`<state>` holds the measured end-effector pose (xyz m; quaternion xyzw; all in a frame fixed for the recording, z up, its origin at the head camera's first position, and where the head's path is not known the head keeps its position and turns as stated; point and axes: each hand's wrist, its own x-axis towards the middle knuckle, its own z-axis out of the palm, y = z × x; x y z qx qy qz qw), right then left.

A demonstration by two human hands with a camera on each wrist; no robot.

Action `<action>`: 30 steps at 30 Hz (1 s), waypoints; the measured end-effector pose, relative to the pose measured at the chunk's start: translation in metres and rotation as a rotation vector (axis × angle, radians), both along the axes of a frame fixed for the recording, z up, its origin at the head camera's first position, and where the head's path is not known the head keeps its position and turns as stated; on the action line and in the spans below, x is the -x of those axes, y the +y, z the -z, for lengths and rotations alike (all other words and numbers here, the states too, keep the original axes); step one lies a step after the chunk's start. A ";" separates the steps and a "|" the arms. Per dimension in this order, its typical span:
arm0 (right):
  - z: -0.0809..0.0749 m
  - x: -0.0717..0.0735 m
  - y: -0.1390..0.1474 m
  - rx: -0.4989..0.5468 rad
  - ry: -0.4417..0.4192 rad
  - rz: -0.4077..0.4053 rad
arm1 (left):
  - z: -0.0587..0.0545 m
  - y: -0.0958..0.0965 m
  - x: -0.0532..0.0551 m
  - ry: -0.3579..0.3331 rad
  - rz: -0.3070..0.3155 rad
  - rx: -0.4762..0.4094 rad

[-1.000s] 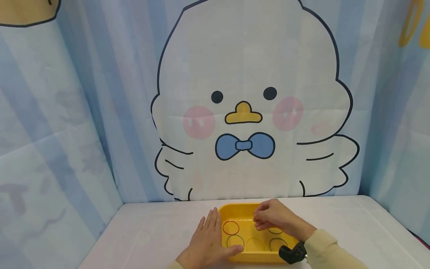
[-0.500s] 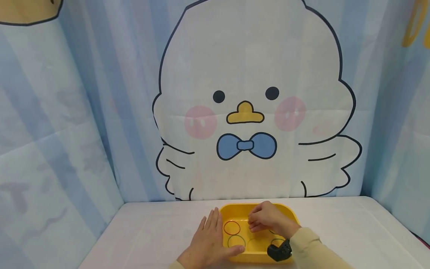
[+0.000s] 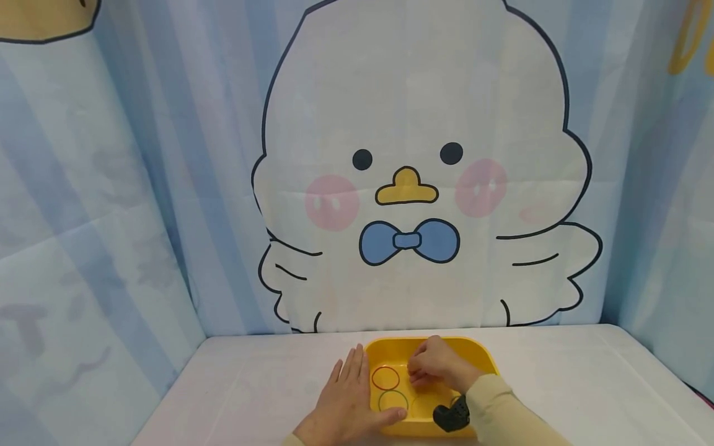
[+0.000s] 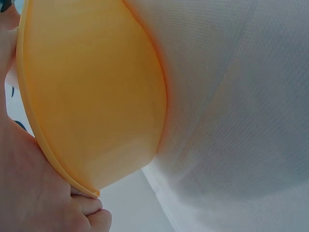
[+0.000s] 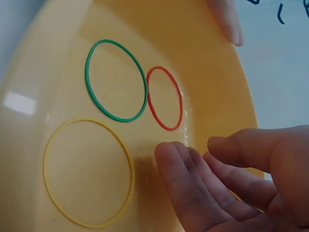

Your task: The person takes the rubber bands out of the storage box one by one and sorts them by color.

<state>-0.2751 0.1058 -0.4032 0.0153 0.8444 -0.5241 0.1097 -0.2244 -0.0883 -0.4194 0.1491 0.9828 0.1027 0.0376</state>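
Right hand [image 3: 437, 362] farther left, grip loosely parted, left hand [image 3: 344, 396] straight-fingered, yellow tray [image 3: 415, 427] partly hidden

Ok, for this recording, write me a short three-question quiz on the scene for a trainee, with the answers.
1. Multiple choice: in the right wrist view, how many rings can be seen lying in the yellow tray?
a) two
b) three
c) five

2. True or false: the left hand touches the yellow tray.

3. Short answer: as far as the right wrist view shows, does the right hand hold a ring?

Key:
1. b: the green ring, the red ring and the yellow ring.
2. True.
3. No, none shows in its fingers.
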 end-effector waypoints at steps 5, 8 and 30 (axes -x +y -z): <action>0.001 0.000 -0.005 -0.040 0.000 -0.005 | -0.001 0.000 0.000 -0.007 0.003 0.009; 0.002 0.000 -0.008 -0.060 0.006 -0.003 | -0.002 0.000 0.000 -0.006 0.004 0.006; 0.009 0.010 -0.031 -0.188 0.092 0.003 | -0.002 0.002 0.002 -0.016 0.011 0.005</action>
